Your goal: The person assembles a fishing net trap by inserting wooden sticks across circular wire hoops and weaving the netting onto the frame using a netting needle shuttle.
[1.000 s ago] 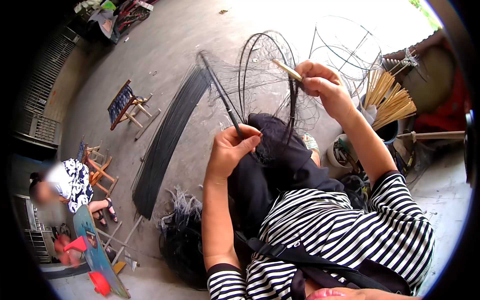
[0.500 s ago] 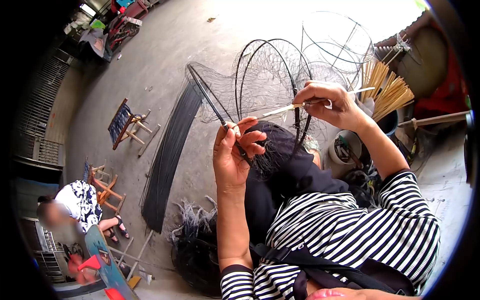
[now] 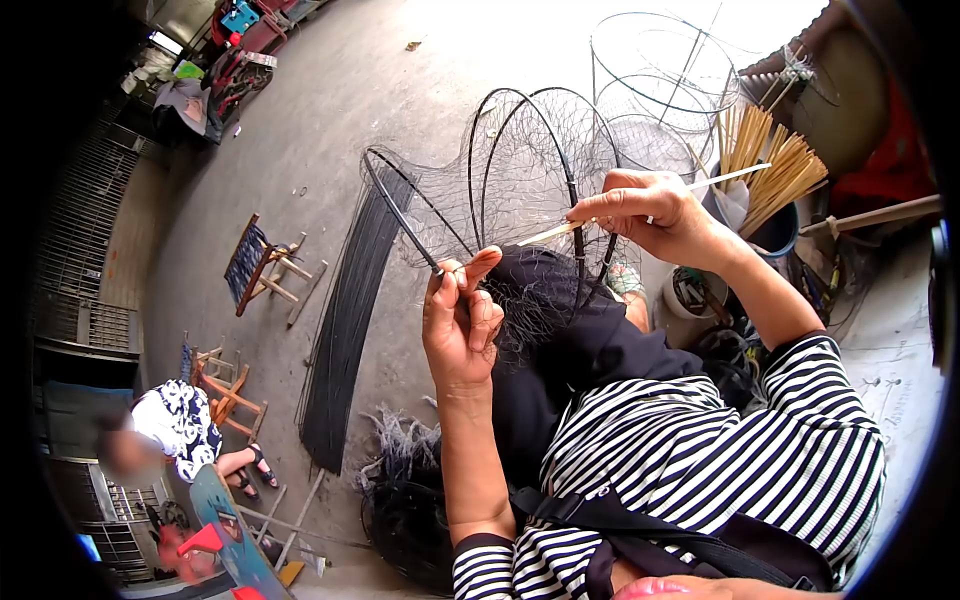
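My left hand (image 3: 462,315) pinches a black hoop (image 3: 405,218) at the edge of a fine mesh net (image 3: 535,165), its thumb and index finger pressed on the hoop. My right hand (image 3: 650,215) grips a long, thin, pale netting needle (image 3: 730,175), whose wooden-looking end points toward my left hand. Thin dark thread lies between the two hands. More black hoops (image 3: 545,115) hold the net up in arches beyond my hands. The lower part of the net bunches over my dark-clad lap (image 3: 600,335).
A long bundle of black strips (image 3: 350,320) lies on the floor. At right stand a bucket of thin sticks (image 3: 775,235) and a white pail (image 3: 690,295). A small folding stool (image 3: 260,265) is at left, and another person (image 3: 185,425) sits at lower left.
My left hand has moved down slightly along the hoop, and its raised fingers have curled in. My right hand has shifted a little, with the needle sticking out farther to the right.
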Tool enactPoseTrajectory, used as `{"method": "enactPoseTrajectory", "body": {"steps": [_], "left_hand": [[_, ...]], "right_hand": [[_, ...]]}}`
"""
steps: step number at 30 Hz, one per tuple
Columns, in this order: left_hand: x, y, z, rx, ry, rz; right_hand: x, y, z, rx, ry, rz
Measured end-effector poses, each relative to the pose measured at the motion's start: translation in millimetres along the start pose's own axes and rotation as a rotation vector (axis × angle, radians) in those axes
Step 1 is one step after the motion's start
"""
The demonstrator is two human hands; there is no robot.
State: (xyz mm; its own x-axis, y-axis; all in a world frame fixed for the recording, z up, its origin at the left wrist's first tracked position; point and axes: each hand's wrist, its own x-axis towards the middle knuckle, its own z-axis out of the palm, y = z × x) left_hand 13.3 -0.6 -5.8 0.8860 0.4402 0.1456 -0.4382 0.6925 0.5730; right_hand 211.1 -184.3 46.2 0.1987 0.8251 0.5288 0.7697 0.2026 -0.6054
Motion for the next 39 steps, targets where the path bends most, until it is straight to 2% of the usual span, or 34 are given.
{"method": "enactPoseTrajectory", "body": {"steps": [9, 15, 18, 21, 25, 30, 39], "left_hand": [[-2, 1, 2, 0.088, 0.015, 0.032], [-3, 1, 4, 0.120, 0.031, 0.046], [-4, 2, 8, 0.150, 0.058, 0.049], [-3, 1, 10, 0.150, 0.061, 0.055], [-5, -4, 16, 0.196, 0.067, 0.040], [-7, -9, 18, 0.239, 0.018, 0.015], [-7, -8, 28, 0.311, 0.150, -0.009]], "right_hand": [[1, 1, 5, -0.092, 0.032, -0.079], [0, 3, 8, -0.276, 0.041, -0.126], [-1, -2, 9, -0.562, 0.055, -0.182], [-3, -9, 17, -0.845, 0.190, -0.302], [0, -2, 31, -0.928, 0.328, -0.368], [6, -13, 24, -0.364, 0.298, -0.103], [-2, -10, 21, -0.345, 0.107, -0.205]]}}
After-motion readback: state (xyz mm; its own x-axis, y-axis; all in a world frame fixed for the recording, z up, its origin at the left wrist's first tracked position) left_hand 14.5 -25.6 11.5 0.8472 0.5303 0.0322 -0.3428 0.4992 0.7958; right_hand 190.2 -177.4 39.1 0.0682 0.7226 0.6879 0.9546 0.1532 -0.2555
